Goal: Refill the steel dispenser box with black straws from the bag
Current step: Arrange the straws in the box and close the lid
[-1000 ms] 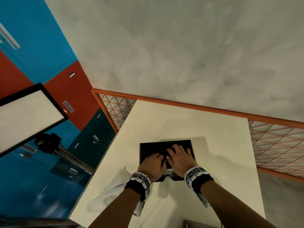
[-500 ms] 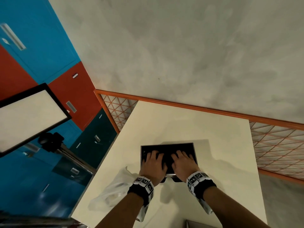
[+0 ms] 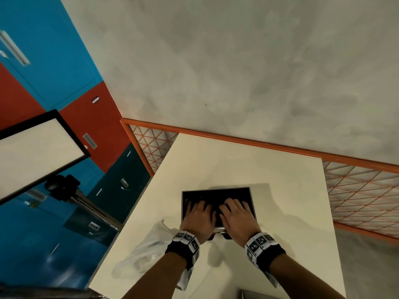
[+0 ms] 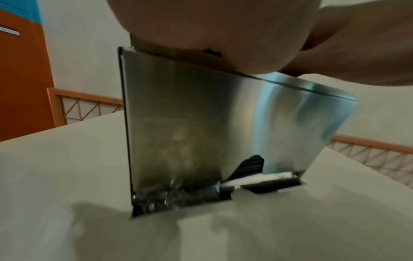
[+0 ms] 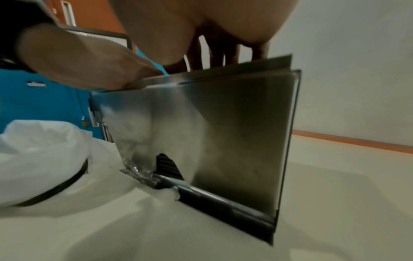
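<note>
Hands deep in the open top of the steel dispenser box [image 3: 251, 196] on the cream bench [image 3: 226, 160].

Furthest left, a white-panelled light on a stand [image 3: 36, 152] stands off the bench in front of blue and red lockers [image 3: 38, 61]. On the bench's near-left edge lies the crumpled white plastic bag [image 3: 140, 253], partly under the left forearm. The left hand [image 3: 198, 219] lies flat over the box's left half, its fingers [image 3: 201, 205] spread out loosely on the black straws [image 3: 216, 196] inside, gripping nothing I can make out. Just beside it, the right hand [image 3: 236, 216] does likewise on the right half, fingers relaxed and splayed. Low on the box's front, a slot shows black straws and one white wrapped piece [image 4: 257, 178].
</note>
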Demonstrator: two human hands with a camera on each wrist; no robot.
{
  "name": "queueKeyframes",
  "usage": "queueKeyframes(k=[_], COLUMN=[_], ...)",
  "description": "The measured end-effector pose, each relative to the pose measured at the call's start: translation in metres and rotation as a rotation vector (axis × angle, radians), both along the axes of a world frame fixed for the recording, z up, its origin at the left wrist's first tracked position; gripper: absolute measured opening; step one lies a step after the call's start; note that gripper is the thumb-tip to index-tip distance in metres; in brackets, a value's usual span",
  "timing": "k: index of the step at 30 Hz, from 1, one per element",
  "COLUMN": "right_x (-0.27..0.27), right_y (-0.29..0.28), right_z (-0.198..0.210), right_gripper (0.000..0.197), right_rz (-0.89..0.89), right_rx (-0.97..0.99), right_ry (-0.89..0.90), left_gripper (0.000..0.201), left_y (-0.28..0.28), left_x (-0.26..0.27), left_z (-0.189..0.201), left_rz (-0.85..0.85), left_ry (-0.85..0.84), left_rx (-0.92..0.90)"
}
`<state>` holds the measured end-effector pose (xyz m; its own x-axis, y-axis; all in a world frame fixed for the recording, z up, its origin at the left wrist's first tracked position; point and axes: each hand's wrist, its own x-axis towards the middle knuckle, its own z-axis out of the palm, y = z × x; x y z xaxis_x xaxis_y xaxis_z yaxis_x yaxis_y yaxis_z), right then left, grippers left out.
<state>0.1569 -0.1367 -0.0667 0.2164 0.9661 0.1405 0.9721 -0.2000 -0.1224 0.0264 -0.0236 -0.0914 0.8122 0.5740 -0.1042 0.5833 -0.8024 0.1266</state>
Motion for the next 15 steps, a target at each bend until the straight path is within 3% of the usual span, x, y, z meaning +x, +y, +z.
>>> queueKeyframes(k=[4, 7, 10, 12, 15], right_x=[-0.005, -0.001, 0.004, 0.008, 0.016], right_y=[-0.013, -0.019, -0.018, -0.012, -0.002], right_z=[-0.002, -0.006, -0.003, 0.001, 0.003], right_gripper=[0.023, 0.032, 0.044, 0.047, 0.052], right_rz=[0.173, 0.115, 0.081, 0.065, 0.053], right_rx=[-0.012, -0.095, -0.217, -0.290, -0.324], right_ry=[0.053, 0.085, 0.079, 0.122, 0.207], left_gripper=[0.045, 0.035, 0.031, 0.038, 0.063], left_y=[0.024, 0.023, 0.005, -0.002, 0.004], left_x=[0.015, 0.009, 0.002, -0.001, -0.002], left_z=[0.009, 0.013, 0.013, 0.012, 0.012], left_rz=[0.021, -0.078, -0.199, -0.156, -0.086], left_ry=[-0.098, -0.263, -0.280, -0.207, -0.065], left_rx=[-0.111, -0.125, -0.129, -0.206, -0.172])
